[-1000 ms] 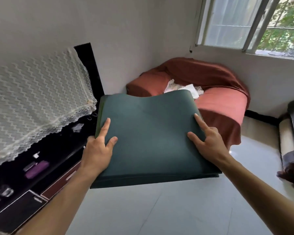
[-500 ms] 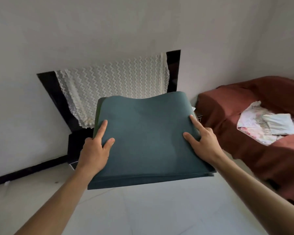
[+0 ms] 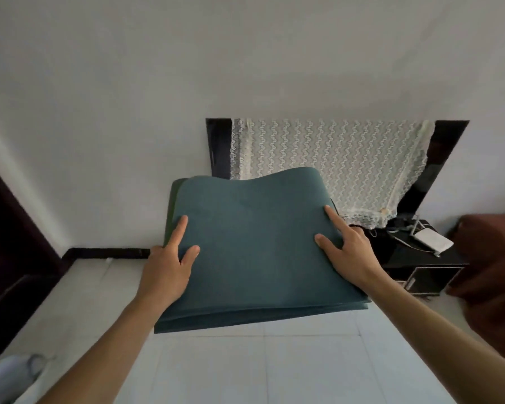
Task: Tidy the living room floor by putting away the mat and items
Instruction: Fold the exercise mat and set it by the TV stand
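Observation:
A folded teal-green mat [image 3: 254, 243] is held flat in the air in front of me, several layers thick at its near edge. My left hand [image 3: 169, 263] grips its left side, thumb and forefinger on top, the other fingers hidden underneath. My right hand [image 3: 347, 252] grips the right side the same way. The mat's far edge bulges upward and hides the lower left of the screen behind it.
A black screen draped with a white lace cloth [image 3: 333, 167] stands against the wall. A black cabinet [image 3: 426, 266] to its right carries a white router [image 3: 433, 240]. A reddish-brown covered sofa [image 3: 493, 263] is at far right, dark furniture [image 3: 9, 252] at far left.
The view has swung left: the sofa slid to the right edge, the lace-covered screen moved to centre-right. Both hands keep the same hold on the mat.

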Action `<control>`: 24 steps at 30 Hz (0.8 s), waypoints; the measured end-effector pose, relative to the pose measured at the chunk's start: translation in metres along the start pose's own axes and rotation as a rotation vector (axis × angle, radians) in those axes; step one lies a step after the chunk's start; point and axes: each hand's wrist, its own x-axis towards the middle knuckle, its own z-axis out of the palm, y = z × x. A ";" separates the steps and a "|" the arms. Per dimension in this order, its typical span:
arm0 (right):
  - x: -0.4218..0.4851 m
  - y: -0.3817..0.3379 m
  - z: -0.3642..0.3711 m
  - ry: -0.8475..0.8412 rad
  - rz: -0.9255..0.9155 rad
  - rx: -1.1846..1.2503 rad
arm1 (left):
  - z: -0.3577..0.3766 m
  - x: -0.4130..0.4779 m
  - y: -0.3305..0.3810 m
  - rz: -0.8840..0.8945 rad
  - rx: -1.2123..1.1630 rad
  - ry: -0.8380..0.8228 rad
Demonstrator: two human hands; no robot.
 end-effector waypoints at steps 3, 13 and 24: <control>0.030 -0.023 0.046 -0.068 -0.030 0.011 | -0.019 0.018 -0.038 -0.075 0.013 0.034; 0.165 -0.079 0.198 -0.294 -0.116 0.085 | -0.042 0.107 -0.141 -0.310 0.120 0.073; 0.311 -0.170 0.307 -0.386 -0.226 0.180 | -0.097 0.238 -0.203 -0.414 0.220 0.187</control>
